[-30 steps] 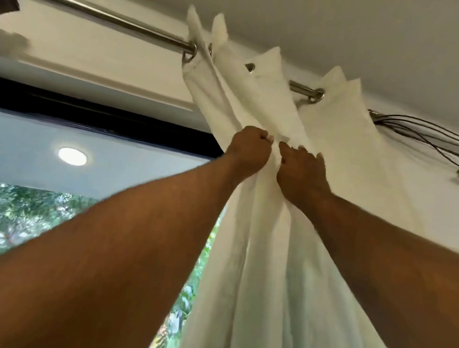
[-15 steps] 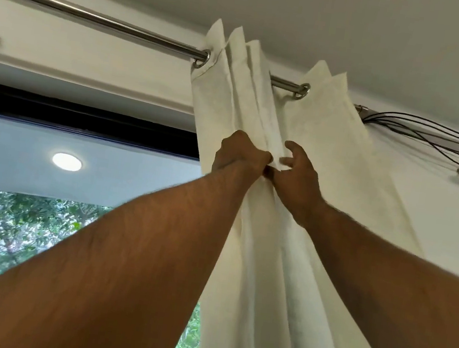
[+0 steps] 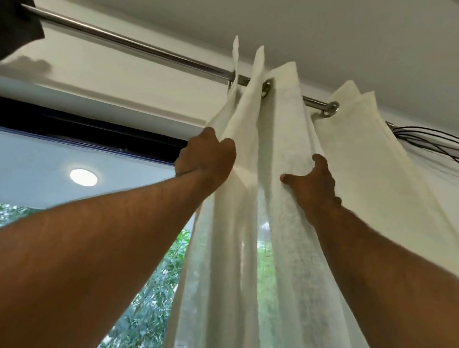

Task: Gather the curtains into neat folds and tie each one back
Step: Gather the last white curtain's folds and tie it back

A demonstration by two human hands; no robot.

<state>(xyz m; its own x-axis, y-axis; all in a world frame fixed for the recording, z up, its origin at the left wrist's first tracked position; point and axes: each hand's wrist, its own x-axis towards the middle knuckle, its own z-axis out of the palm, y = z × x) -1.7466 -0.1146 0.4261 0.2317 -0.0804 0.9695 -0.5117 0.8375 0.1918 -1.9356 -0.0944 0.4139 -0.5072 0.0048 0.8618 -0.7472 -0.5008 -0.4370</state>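
Note:
A sheer white curtain (image 3: 260, 237) hangs by metal eyelets from a steel rod (image 3: 129, 41) near the ceiling, bunched into several folds. My left hand (image 3: 207, 156) is raised and closed around the curtain's left folds just below the rod. My right hand (image 3: 313, 179) presses on the fabric further right, thumb out to the left and fingers tucked behind a fold. A strip of curtain is stretched between the two hands. A dark curtain (image 3: 3, 12) hangs on the rod at the far left edge.
Behind the curtain is a window (image 3: 45, 171) with a black frame, green trees outside and a round ceiling light reflected in the glass. Loose black cables (image 3: 445, 142) run along the wall at the upper right. The white ceiling is just above the rod.
My hands, touching at one fold before, have moved apart: the left to the left folds, the right to a fold further right. The bunched folds have spread wider along the rod.

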